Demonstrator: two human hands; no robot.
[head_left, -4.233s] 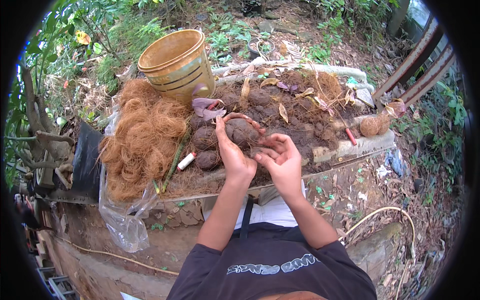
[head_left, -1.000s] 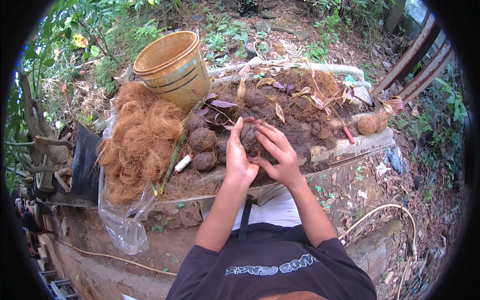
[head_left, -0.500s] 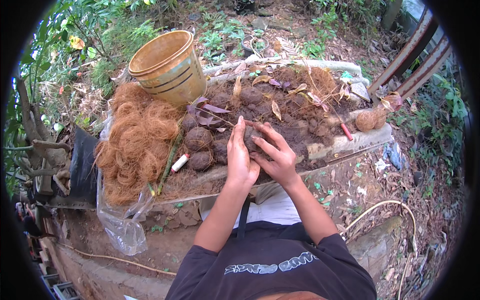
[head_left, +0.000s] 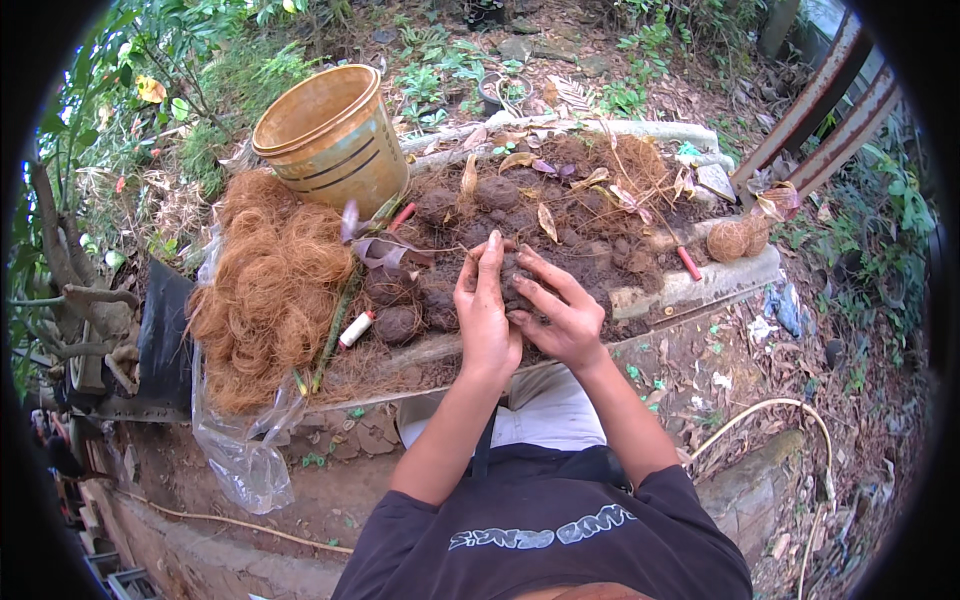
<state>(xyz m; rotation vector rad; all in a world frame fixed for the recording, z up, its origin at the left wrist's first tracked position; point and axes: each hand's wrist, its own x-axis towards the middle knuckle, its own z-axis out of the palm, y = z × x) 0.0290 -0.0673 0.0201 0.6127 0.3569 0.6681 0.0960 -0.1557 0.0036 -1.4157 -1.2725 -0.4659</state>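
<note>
The person's left hand (head_left: 487, 310) and right hand (head_left: 556, 312) are pressed together around a dark brown lump of soil (head_left: 514, 284), with the fingers closed on it from both sides. The lump sits between the palms, just above the big dark pile of soil and dry leaves (head_left: 560, 215) on the long grey counter (head_left: 700, 285). The front edge of the counter runs just under the wrists, and the person's body stands close to it. To the left, round dark soil balls (head_left: 398, 323) lie right beside the left hand, so there is little room there. Past them is a fluffy orange-brown heap of coconut fibre (head_left: 265, 285) on a clear plastic bag (head_left: 235, 450) that hangs over the counter's edge. A tan plastic bucket (head_left: 330, 135) stands at the back left. A small white tube (head_left: 355, 329) lies near the balls. To the right, a round fibre-wrapped ball (head_left: 735, 240) sits near the far end, well apart from the hands. Compared with a moment ago, the hands have stayed in about the same spot and are still squeezed on the lump.
</note>
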